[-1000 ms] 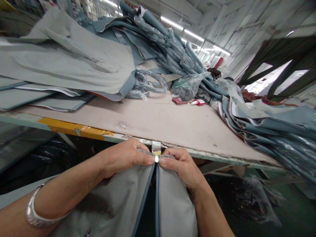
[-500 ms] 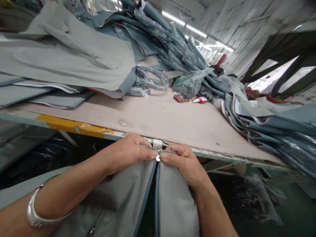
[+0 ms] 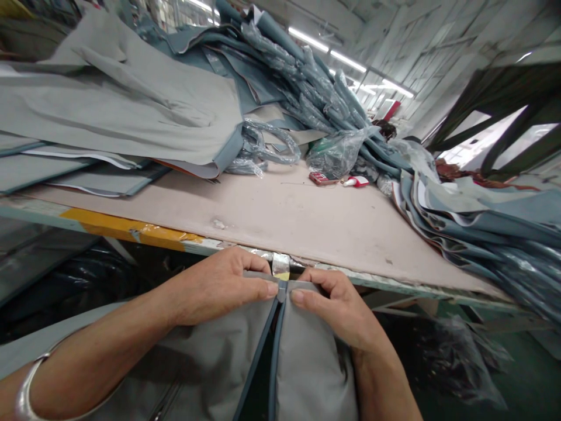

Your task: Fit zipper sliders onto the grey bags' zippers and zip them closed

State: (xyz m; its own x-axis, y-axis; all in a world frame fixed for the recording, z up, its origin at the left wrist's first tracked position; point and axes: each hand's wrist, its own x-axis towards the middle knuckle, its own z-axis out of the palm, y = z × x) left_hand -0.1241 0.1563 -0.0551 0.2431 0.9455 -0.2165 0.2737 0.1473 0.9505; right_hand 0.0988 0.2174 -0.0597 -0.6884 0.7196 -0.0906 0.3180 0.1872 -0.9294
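Observation:
Grey fabric (image 3: 311,351) with blue-grey edging hangs below the table's front edge, its two edged sides meeting at the top and spreading apart downward. My left hand (image 3: 223,286) pinches its upper edge on the left, thumb on top. My right hand (image 3: 335,304) pinches the same edge on the right, thumb close to the join. Between the thumbs sits a small rounded silvery piece (image 3: 281,294). Directly behind the join, a metallic tab (image 3: 281,266) with a yellow patch is fixed at the table edge. A zipper (image 3: 165,402) shows low on the left part of the fabric.
The table (image 3: 307,216) has yellow tape (image 3: 131,227) along its front edge. Grey fabric pieces (image 3: 144,111) are heaped at the left, and plastic-wrapped blue-grey strips (image 3: 302,76) behind. A red-and-white bottle (image 3: 356,182) lies near more layered fabric (image 3: 482,216) at the right.
Both hands and the fabric's joined top have shifted slightly down, toward me. My right thumb has moved a little away from the join; the silvery piece looks darker now.

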